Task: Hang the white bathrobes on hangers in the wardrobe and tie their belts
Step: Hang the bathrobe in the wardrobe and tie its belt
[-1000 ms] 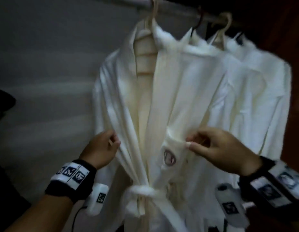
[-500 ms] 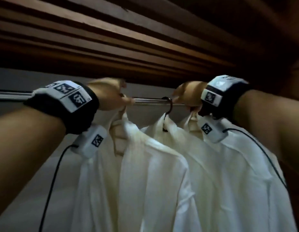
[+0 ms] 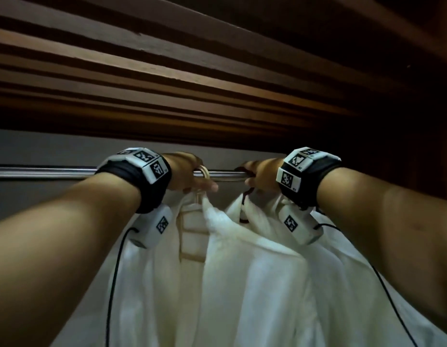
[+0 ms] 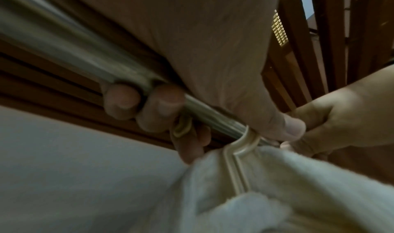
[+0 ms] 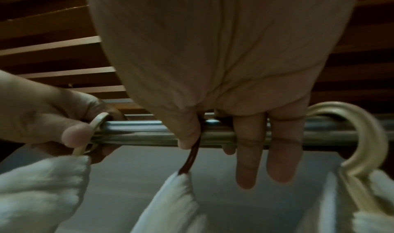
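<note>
White bathrobes hang side by side on a metal rail [image 3: 42, 171]. The near robe [image 3: 242, 284] is on a cream hanger [image 4: 236, 165]. My left hand [image 3: 200, 180] grips that hanger's hook at the rail [image 4: 74, 47], thumb pressed on the hook and fingers curled over the rail. The second robe [image 3: 262, 216] hangs from a dark brown hanger [image 5: 192, 157]. My right hand [image 3: 257, 176] pinches this hook with the thumb, and two fingers [image 5: 247, 160] drape over the rail [image 5: 149, 133]. A third cream hanger [image 5: 366, 135] with a robe sits just right of that hand. The belts are out of view.
Dark wooden slats [image 3: 217, 71] run close above the rail. A grey back wall [image 3: 42, 201] lies behind the robes. The rail's left stretch carries nothing. Black cables [image 3: 115, 271] trail from both wrist units down across the robes.
A second ago both hands held the near robe's front above its tied belt. They rose to the rail and took the hanger hooks, where they have stayed for the last half second.
</note>
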`<control>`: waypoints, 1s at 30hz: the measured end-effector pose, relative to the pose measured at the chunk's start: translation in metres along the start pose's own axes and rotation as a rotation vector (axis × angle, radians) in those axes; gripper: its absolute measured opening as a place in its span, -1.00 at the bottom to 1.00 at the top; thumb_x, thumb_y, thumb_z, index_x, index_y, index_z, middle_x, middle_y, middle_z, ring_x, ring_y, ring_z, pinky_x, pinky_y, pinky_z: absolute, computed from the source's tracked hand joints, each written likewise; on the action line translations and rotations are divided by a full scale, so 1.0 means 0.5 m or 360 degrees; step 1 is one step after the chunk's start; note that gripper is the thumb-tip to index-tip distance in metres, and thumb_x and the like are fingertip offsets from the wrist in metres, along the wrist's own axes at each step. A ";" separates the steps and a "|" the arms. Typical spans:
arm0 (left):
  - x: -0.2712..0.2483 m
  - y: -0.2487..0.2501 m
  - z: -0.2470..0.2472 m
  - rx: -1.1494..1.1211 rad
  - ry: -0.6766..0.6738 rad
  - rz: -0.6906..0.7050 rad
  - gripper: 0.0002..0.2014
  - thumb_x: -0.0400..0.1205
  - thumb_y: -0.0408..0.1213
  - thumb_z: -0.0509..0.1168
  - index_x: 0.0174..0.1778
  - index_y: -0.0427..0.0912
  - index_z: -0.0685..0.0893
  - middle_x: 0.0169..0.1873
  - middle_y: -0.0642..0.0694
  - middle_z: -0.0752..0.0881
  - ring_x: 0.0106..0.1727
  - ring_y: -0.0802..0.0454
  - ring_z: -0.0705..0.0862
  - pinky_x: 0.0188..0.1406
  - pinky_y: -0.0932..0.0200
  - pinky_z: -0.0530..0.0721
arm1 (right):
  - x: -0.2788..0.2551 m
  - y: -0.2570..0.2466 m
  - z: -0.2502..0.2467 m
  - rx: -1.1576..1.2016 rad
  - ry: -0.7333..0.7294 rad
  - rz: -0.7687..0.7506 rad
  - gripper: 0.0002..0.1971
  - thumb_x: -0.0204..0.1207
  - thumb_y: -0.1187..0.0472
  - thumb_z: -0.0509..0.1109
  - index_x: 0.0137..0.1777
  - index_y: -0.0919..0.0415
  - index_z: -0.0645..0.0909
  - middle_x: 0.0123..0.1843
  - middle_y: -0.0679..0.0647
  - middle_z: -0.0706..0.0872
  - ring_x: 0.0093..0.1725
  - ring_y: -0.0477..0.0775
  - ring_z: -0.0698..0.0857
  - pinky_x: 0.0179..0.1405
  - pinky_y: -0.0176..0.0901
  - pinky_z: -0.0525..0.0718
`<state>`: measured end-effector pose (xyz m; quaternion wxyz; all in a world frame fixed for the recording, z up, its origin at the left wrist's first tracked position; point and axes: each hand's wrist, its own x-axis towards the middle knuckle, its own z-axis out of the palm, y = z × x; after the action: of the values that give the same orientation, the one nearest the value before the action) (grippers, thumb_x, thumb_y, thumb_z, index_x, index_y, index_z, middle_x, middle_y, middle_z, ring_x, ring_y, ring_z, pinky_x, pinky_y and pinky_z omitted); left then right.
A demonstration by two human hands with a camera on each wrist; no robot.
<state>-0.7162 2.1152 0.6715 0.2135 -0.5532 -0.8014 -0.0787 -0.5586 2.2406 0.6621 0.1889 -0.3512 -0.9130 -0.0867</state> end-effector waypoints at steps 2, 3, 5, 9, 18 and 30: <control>0.003 0.000 0.005 0.0036 0.0031 -0.0004 -0.45 0.41 0.45 0.28 -0.14 0.00 0.71 -0.31 0.00 0.81 -0.19 0.00 0.75 0.05 -0.01 0.70 | -0.005 0.003 0.007 0.0004 0.0034 -0.0002 -0.45 0.73 0.03 0.18 0.68 -0.04 0.14 0.45 0.11 0.56 0.22 0.18 0.63 -0.04 -0.19 0.45; 0.002 0.001 0.006 0.0046 0.0036 -0.0010 -0.45 0.41 0.46 0.27 -0.15 0.00 0.71 -0.31 0.00 0.80 -0.18 -0.01 0.75 0.07 -0.02 0.70 | -0.005 0.007 0.009 0.0013 0.0050 -0.0007 -0.45 0.73 0.03 0.18 0.68 -0.03 0.14 0.46 0.12 0.55 0.28 0.20 0.61 -0.04 -0.20 0.43; -0.002 0.004 0.004 0.0067 0.0050 -0.0006 -0.44 0.42 0.45 0.26 -0.16 -0.02 0.71 -0.30 -0.01 0.81 -0.16 -0.02 0.75 0.08 -0.02 0.69 | -0.008 0.011 0.012 0.0037 0.0043 -0.0015 -0.46 0.72 0.03 0.19 0.67 -0.02 0.16 0.46 0.11 0.55 0.31 0.20 0.62 -0.12 -0.19 0.48; -0.007 0.005 0.006 0.0067 0.0088 -0.0026 -0.45 0.42 0.47 0.24 -0.15 0.01 0.70 -0.32 0.01 0.79 -0.19 0.00 0.74 0.04 0.02 0.69 | -0.025 0.012 0.016 -0.0017 0.0099 -0.0018 -0.46 0.70 0.01 0.22 0.65 -0.01 0.21 0.47 0.09 0.55 0.27 0.18 0.66 -0.13 -0.18 0.54; -0.001 -0.005 0.029 0.0219 0.0300 -0.0022 -0.45 0.46 0.51 0.10 0.00 0.12 0.57 -0.08 0.06 0.69 -0.04 0.00 0.64 -0.05 0.06 0.57 | -0.140 0.085 -0.010 0.0031 -0.0128 0.0214 -0.41 0.69 0.38 0.10 0.64 -0.14 0.26 0.13 0.16 0.67 -0.49 0.00 0.72 -0.52 -0.21 0.73; -0.075 0.314 0.027 -0.0531 0.0759 0.0945 -0.72 0.56 0.12 0.30 -0.24 -0.02 0.56 -0.19 -0.10 0.66 -0.10 -0.21 0.65 -0.07 -0.04 0.64 | -0.677 0.210 -0.056 -0.0693 0.0020 0.1082 -0.83 0.58 0.04 0.24 0.07 -0.09 0.64 -0.04 -0.02 0.74 -0.09 0.18 0.73 -0.12 0.09 0.77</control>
<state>-0.5641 2.1469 0.6263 0.3140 -0.7535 -0.5115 -0.2683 -0.2491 2.1039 0.5530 0.1334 -0.6645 -0.7038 -0.2129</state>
